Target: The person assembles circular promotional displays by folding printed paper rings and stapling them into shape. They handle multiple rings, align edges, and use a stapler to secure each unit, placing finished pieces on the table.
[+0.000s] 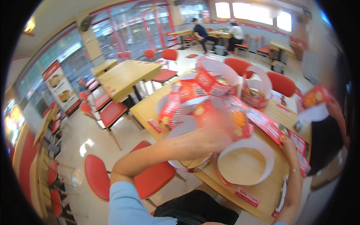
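Note:
My left hand (212, 137), smeared by motion, reaches across the table beside a heap of red printed paper bands (189, 92); whether its fingers grip one cannot be made out. My right hand (288, 147) is closed on a long flat red printed paper strip (268, 124) that slants across the right of the table. Between my arms stands a paper ring (265, 170), its white inside showing. Another paper ring (258, 92) stands upright at the far side of the heap.
Beneath it all is a light wooden table (210, 183) with red chairs around it. At the right, a co-worker's hand (332, 107) holds a red paper band (314, 98). Two people (200, 32) sit at a far table. A printed banner (62, 88) stands by the windows.

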Demonstrator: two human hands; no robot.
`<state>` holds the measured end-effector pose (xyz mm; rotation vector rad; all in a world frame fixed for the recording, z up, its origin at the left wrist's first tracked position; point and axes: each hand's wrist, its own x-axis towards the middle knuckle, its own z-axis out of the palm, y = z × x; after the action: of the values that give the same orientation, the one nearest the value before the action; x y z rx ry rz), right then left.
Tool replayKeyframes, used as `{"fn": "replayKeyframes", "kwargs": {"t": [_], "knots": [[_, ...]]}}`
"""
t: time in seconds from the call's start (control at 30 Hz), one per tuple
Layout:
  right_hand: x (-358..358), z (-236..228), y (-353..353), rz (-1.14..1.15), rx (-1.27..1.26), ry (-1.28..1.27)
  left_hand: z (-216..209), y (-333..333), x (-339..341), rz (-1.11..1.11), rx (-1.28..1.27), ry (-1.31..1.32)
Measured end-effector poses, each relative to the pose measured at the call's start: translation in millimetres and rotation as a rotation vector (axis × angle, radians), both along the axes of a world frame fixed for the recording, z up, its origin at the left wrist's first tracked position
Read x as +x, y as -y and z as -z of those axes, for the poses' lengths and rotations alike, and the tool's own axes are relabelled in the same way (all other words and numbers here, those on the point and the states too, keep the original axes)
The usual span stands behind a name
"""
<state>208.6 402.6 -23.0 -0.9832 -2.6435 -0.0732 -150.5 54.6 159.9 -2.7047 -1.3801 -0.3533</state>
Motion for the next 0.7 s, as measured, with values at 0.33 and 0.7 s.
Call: {"fn": "replayKeyframes", "kwargs": {"t": [0.33, 0.7], "knots": [[-6, -92, 33, 0.304, 0.500, -0.208, 29, 12, 60, 0.066, -0.729, 0.743], [64, -158, 281, -0.368, 0.978, -0.021, 29, -100, 191, 0.377, -1.129, 2.607]]}}
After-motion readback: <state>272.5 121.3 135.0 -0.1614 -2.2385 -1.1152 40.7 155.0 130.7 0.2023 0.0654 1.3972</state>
